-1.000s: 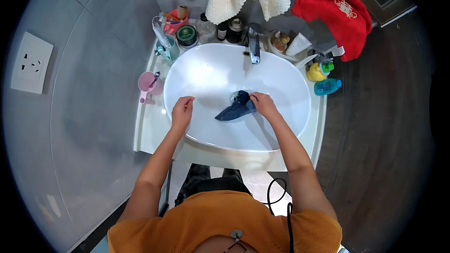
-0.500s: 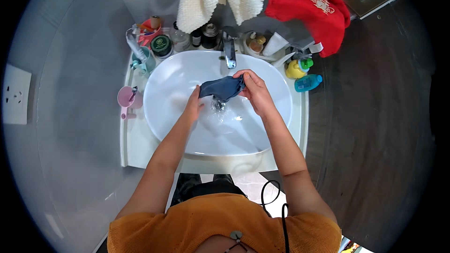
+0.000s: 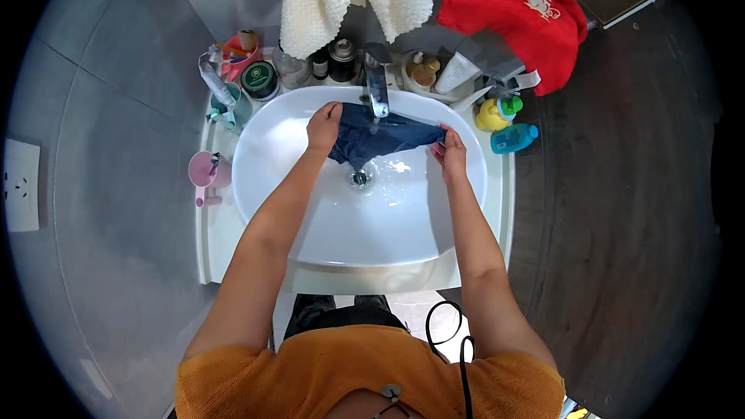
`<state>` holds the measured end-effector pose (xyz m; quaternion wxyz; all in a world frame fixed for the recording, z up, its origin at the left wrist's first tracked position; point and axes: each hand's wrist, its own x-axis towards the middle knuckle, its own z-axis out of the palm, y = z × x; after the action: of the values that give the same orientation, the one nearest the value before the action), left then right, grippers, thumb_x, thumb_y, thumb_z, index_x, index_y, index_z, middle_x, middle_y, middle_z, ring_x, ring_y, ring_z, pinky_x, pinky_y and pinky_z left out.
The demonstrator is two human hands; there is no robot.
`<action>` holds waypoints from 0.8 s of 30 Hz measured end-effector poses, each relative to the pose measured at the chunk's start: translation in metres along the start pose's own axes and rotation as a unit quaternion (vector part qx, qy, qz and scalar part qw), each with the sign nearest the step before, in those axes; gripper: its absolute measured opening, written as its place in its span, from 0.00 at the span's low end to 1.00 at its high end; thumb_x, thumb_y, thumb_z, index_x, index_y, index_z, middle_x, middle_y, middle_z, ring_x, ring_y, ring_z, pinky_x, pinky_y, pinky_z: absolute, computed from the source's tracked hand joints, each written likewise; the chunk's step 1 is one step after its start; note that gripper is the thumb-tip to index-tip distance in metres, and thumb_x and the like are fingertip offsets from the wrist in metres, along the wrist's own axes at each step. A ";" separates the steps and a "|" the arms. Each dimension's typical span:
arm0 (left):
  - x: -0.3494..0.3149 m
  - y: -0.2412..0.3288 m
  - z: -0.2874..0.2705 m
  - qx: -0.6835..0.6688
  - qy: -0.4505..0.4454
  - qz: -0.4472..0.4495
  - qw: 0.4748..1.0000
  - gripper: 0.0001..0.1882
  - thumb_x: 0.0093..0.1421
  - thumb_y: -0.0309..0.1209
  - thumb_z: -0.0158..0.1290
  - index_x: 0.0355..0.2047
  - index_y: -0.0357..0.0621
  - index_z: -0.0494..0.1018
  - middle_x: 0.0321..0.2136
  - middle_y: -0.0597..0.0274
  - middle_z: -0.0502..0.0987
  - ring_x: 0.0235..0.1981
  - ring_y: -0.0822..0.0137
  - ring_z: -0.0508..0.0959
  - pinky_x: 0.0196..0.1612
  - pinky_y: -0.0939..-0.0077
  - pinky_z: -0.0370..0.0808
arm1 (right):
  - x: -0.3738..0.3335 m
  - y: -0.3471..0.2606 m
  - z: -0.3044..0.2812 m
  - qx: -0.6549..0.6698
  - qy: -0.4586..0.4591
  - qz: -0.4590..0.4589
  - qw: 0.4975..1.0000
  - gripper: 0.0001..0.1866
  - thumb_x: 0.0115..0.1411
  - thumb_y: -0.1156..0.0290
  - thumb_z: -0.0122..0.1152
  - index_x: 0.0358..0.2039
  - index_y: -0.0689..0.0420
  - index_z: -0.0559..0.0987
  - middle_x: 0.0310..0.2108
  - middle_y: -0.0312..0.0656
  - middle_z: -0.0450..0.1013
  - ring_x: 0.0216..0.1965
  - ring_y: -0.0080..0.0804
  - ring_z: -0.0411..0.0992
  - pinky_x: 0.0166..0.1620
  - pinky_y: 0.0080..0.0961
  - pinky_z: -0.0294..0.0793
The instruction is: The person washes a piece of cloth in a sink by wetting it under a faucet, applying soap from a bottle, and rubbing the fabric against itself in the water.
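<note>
A wet dark blue cloth point(image 3: 380, 136) is stretched out under the chrome faucet point(image 3: 378, 81), above the white oval sink point(image 3: 310, 217). My left hand point(image 3: 323, 126) is closed on its left end, thumb on top. At the right end, my right hand point(image 3: 451, 153) pinches a narrow corner of it. The middle of the cloth sags toward the drain point(image 3: 360, 179), where water splashes. Whether the cloth is a garment or a plain piece of fabric I cannot tell.
Left of the sink stand a pink cup point(image 3: 208, 171), a teal cup point(image 3: 233, 109) and a dark green jar point(image 3: 260, 79). To the right are a yellow bottle point(image 3: 493, 115) and a blue bottle point(image 3: 514, 139). White point(image 3: 326, 0) and red towels point(image 3: 512, 8) hang behind.
The bunched cloth has been spread wide and brought up under the faucet. My left hand moved farther away from me; my right hand moved right and a little nearer.
</note>
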<state>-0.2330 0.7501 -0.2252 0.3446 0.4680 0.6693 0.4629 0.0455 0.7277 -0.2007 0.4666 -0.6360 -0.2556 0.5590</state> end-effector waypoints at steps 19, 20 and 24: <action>0.010 -0.003 0.023 -0.508 -0.066 -0.357 0.781 0.11 0.56 0.42 0.48 0.36 0.54 0.70 0.30 0.71 0.72 0.31 0.75 0.70 0.36 0.81 0.66 | 0.024 0.064 0.074 -0.225 -0.122 -0.190 0.948 0.21 0.45 0.76 0.57 0.43 0.57 0.69 0.30 0.40 0.70 0.32 0.34 0.70 0.38 0.24 0.69; 0.006 -0.008 0.014 -0.444 -0.054 -0.331 0.831 0.11 0.56 0.43 0.48 0.36 0.54 0.70 0.31 0.71 0.72 0.33 0.75 0.69 0.39 0.80 0.65 | 0.024 0.056 0.074 -0.088 -0.111 -0.118 0.983 0.20 0.45 0.78 0.55 0.42 0.57 0.69 0.30 0.40 0.70 0.31 0.33 0.70 0.38 0.24 0.69; -0.018 -0.018 0.013 -0.353 -0.119 -0.326 0.869 0.18 0.54 0.42 0.47 0.44 0.53 0.66 0.39 0.69 0.69 0.42 0.71 0.66 0.47 0.65 0.61 | 0.014 0.036 0.080 0.202 -0.153 0.009 0.967 0.15 0.49 0.80 0.46 0.39 0.55 0.67 0.32 0.39 0.69 0.36 0.31 0.70 0.41 0.25 0.72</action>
<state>-0.2210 0.7343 -0.2464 0.6950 0.1217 0.5297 0.4707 -0.0341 0.7491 -0.2339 0.5356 -0.4374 -0.1998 0.6941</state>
